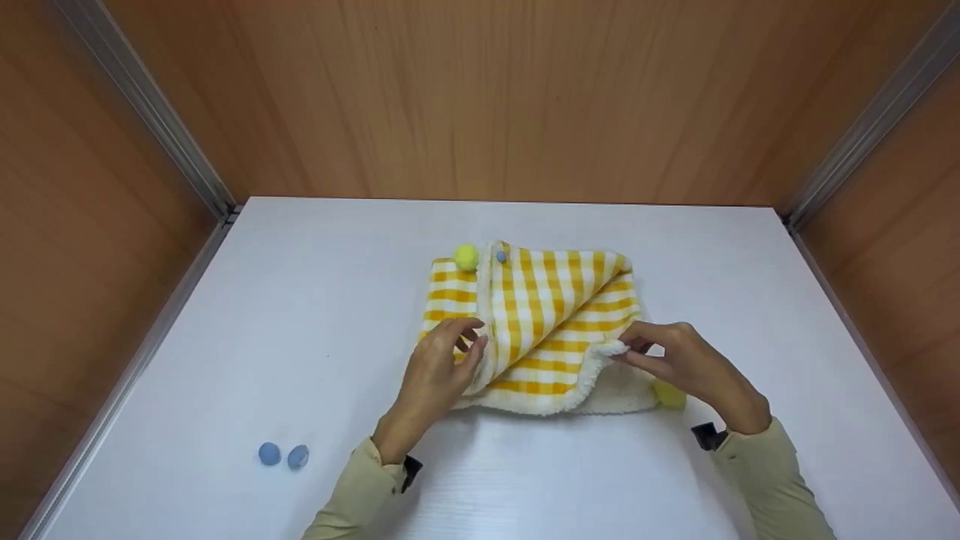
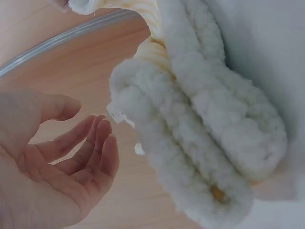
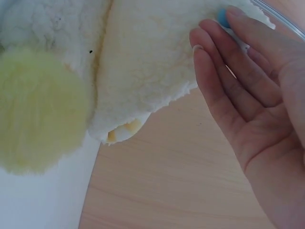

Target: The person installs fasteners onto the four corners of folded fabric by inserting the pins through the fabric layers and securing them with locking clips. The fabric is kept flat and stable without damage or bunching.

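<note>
A yellow-and-white checked cloth item with white fleece lining lies partly folded on the white table. Yellow pompoms show at its upper left and lower right. My right hand pinches the cloth's fleecy edge and lifts it a little. In the right wrist view, a small blue round piece sits between that thumb and forefinger. My left hand is beside the folded left edge, thumb and fingers apart; in the left wrist view they hold nothing. Another blue piece is on the cloth's upper edge.
Two blue round pieces lie side by side on the white table, left of my left forearm. Wooden panels with metal corner rails enclose the table at the back and sides.
</note>
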